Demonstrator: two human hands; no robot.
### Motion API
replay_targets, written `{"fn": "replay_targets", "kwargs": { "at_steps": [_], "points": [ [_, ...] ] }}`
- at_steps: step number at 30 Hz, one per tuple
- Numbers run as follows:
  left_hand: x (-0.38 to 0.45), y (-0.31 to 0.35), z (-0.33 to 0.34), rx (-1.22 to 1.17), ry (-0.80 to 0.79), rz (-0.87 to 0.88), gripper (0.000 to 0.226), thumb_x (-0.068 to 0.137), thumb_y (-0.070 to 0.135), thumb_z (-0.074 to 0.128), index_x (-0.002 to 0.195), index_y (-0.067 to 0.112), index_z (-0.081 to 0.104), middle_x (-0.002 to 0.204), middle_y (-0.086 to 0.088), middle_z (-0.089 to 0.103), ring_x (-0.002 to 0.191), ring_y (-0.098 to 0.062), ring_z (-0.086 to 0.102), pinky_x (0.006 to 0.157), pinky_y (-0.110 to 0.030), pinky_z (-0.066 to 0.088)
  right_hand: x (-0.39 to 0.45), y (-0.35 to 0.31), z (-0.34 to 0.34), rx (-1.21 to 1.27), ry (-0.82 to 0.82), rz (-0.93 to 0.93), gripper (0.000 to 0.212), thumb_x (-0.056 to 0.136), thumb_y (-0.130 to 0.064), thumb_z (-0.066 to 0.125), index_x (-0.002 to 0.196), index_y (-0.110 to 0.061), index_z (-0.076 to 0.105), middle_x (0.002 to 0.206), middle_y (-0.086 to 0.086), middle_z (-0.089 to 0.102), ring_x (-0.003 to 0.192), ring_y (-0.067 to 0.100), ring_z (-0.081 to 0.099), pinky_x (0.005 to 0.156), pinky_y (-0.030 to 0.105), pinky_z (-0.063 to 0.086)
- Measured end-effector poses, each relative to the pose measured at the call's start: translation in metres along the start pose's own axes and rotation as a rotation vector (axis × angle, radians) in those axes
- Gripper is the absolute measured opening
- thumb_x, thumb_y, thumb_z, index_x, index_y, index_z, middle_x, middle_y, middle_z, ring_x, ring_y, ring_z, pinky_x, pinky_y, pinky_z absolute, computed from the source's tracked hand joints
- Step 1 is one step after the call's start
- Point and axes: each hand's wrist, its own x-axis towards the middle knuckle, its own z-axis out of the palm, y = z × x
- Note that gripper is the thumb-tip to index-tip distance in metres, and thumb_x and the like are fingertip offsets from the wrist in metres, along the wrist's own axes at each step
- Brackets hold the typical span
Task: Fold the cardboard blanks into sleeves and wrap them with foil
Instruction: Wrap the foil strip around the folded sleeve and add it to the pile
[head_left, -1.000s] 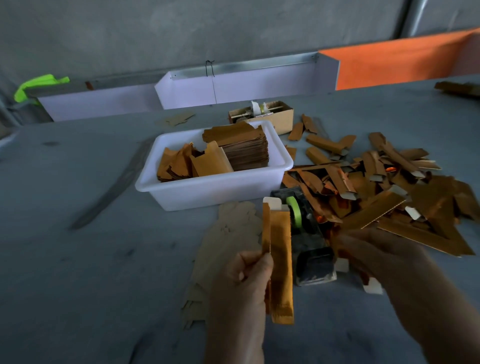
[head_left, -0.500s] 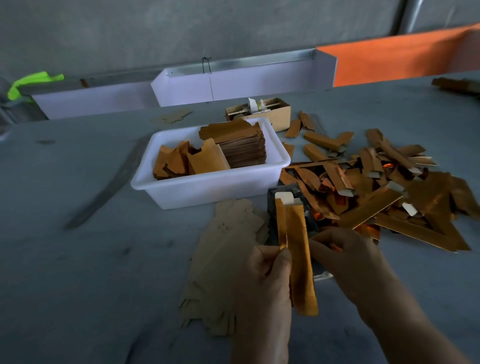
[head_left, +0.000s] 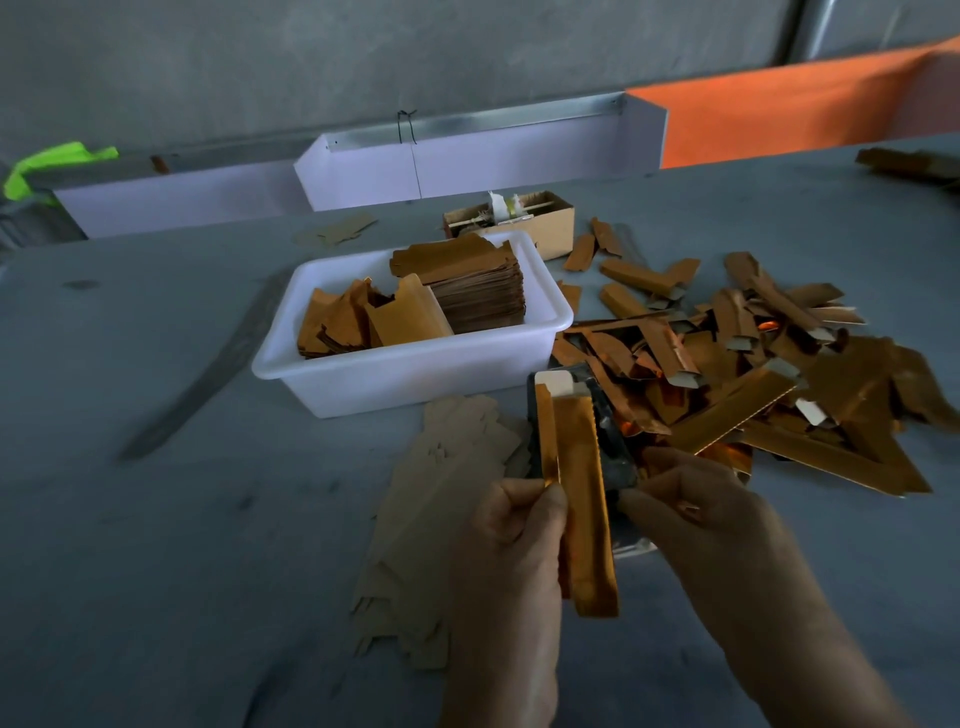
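A long copper-foil-covered sleeve (head_left: 582, 499) stands upright in front of me, its white flap at the top. My left hand (head_left: 511, 530) pinches its left edge about halfway down. My right hand (head_left: 696, 509) is at the sleeve's right edge, fingertips touching it; whether it holds anything small is hidden. Behind the sleeve sits a dark tape dispenser (head_left: 613, 457), mostly hidden. Plain cardboard blanks (head_left: 441, 519) lie fanned on the table at the left of my hands.
A white tub (head_left: 395, 374) holds foil pieces and a stack of blanks. A heap of foil-wrapped sleeves (head_left: 753, 374) spreads to the right. A small cardboard box (head_left: 545, 223) stands behind the tub. White trays (head_left: 467, 166) and an orange panel (head_left: 805, 114) line the table's far edge.
My right hand came in from the foil heap to the sleeve's right edge. My left hand carried the sleeve a little right, in front of the tape dispenser.
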Motion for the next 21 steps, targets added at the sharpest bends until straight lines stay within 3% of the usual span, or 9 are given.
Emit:
{"fn": "replay_targets", "kwargs": {
  "at_steps": [5, 11, 13, 16, 19, 21],
  "points": [
    [0.001, 0.001, 0.004, 0.050, -0.087, -0.002, 0.018, 0.090, 0.020, 0.061, 0.073, 0.015, 0.062, 0.056, 0.002, 0.056, 0.049, -0.007, 0.051, 0.044, -0.016, 0.040, -0.004, 0.004, 0.006, -0.078, 0.045, -0.021, 0.013, 0.080, -0.023, 0.068, 0.068, -0.021, 0.065, 0.121, -0.008, 0.053, 0.110, 0.017, 0.052, 0.092, 0.044, 0.047],
    [0.005, 0.001, 0.002, 0.200, -0.146, 0.010, 0.016, 0.091, 0.025, 0.059, 0.076, 0.021, 0.062, 0.058, 0.005, 0.060, 0.053, -0.003, 0.053, 0.049, -0.014, 0.044, -0.010, 0.010, 0.015, -0.060, 0.153, -0.080, 0.013, 0.080, -0.015, 0.068, 0.068, -0.018, 0.064, 0.118, -0.001, 0.057, 0.105, 0.019, 0.054, 0.086, 0.041, 0.049],
    [0.006, 0.001, 0.003, 0.249, -0.132, 0.023, 0.016, 0.090, 0.028, 0.060, 0.075, 0.023, 0.063, 0.061, 0.004, 0.062, 0.055, -0.006, 0.055, 0.052, -0.019, 0.045, -0.011, 0.007, 0.015, -0.185, 0.188, -0.147, 0.009, 0.080, -0.015, 0.069, 0.072, -0.015, 0.067, 0.118, 0.000, 0.057, 0.105, 0.020, 0.053, 0.082, 0.037, 0.048],
    [0.007, 0.001, 0.004, 0.310, -0.106, 0.043, 0.016, 0.089, 0.032, 0.061, 0.075, 0.027, 0.063, 0.061, 0.005, 0.063, 0.054, -0.006, 0.057, 0.054, -0.025, 0.048, -0.009, 0.005, 0.014, -0.415, 0.213, -0.269, 0.005, 0.079, -0.012, 0.070, 0.082, -0.009, 0.071, 0.110, 0.005, 0.061, 0.105, 0.027, 0.052, 0.082, 0.047, 0.048],
    [0.008, 0.005, 0.005, 0.315, -0.110, 0.032, 0.015, 0.088, 0.033, 0.062, 0.074, 0.028, 0.064, 0.063, 0.005, 0.063, 0.057, -0.008, 0.057, 0.057, -0.028, 0.049, -0.012, 0.000, 0.002, -0.354, 0.198, -0.318, 0.004, 0.081, -0.009, 0.066, 0.079, -0.013, 0.067, 0.096, 0.001, 0.058, 0.086, 0.021, 0.056, 0.068, 0.035, 0.049],
    [0.007, 0.006, 0.003, 0.295, -0.123, 0.020, 0.014, 0.087, 0.031, 0.063, 0.074, 0.027, 0.066, 0.065, 0.001, 0.064, 0.059, -0.010, 0.057, 0.057, -0.028, 0.046, -0.009, -0.002, -0.014, -0.169, 0.153, -0.266, 0.011, 0.084, -0.016, 0.061, 0.075, -0.022, 0.063, 0.083, -0.004, 0.058, 0.071, 0.013, 0.055, 0.058, 0.026, 0.043]
  ]
}}
